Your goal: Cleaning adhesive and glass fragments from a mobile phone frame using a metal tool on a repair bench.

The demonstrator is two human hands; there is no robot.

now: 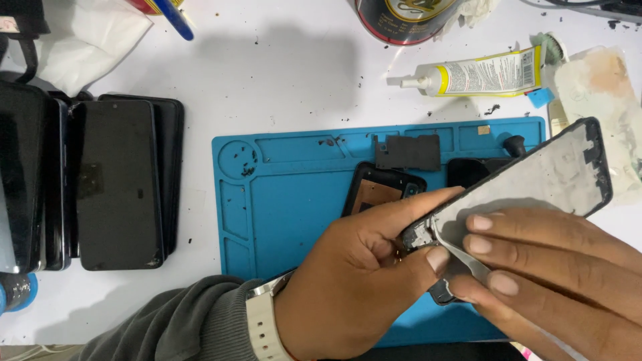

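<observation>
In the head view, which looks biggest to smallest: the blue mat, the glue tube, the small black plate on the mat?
1. blue mat
2. glue tube
3. small black plate, though it looks close in size to the tube.

We see a blue silicone repair mat [287, 200] lying on a white table [281, 73]. At the mat's upper edge rests a flat black metal shield plate [408, 152], and just below it lies a black phone back cover [378, 187]. Left of the mat, well apart, several dark smartphones [117, 184] lie in a row. Above the mat sits a yellow-and-white glue tube [481, 75], and further up a dark round can [401, 20]. A crumpled white tissue [90, 40] lies far upper left of the mat.
</observation>
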